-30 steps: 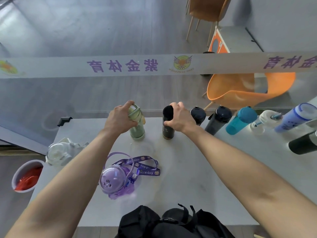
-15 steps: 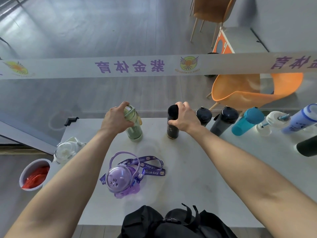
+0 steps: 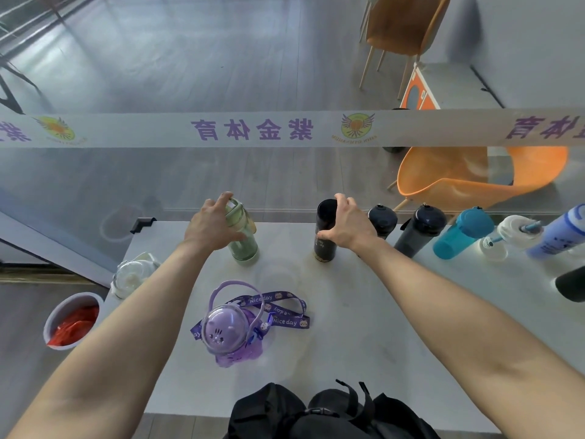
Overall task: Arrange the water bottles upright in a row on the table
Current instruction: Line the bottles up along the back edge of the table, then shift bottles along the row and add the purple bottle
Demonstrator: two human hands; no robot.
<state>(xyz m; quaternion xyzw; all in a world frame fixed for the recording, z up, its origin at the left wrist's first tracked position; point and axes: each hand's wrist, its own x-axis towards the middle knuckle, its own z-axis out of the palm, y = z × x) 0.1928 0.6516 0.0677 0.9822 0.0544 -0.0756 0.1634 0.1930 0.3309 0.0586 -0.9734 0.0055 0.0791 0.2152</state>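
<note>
A pale green bottle [image 3: 245, 245] stands near the table's far edge, and my left hand [image 3: 212, 224] grips its top from the left. A black bottle [image 3: 325, 239] stands upright to its right, with my right hand [image 3: 348, 228] wrapped around its upper part. Past that, a row runs rightward: a dark bottle [image 3: 383, 218], a navy bottle [image 3: 419, 231], a teal bottle [image 3: 460, 234], a white bottle [image 3: 503, 240] and a blue bottle [image 3: 558, 232]. A purple cat-lid bottle [image 3: 226, 332] with a strap stands nearer me. A clear bottle [image 3: 131, 275] sits at the left edge.
A black bottle [image 3: 569, 283] shows at the right edge. A black backpack [image 3: 316, 413] lies at the table's near edge. The grey table [image 3: 348, 327] ends at a glass wall with a printed strip [image 3: 253, 129]. A bin with red contents [image 3: 71, 321] stands on the floor, left.
The green bottle has shifted a little to the left, widening its gap to the black bottle. Both hands stay on their bottles. The view has drifted slightly.
</note>
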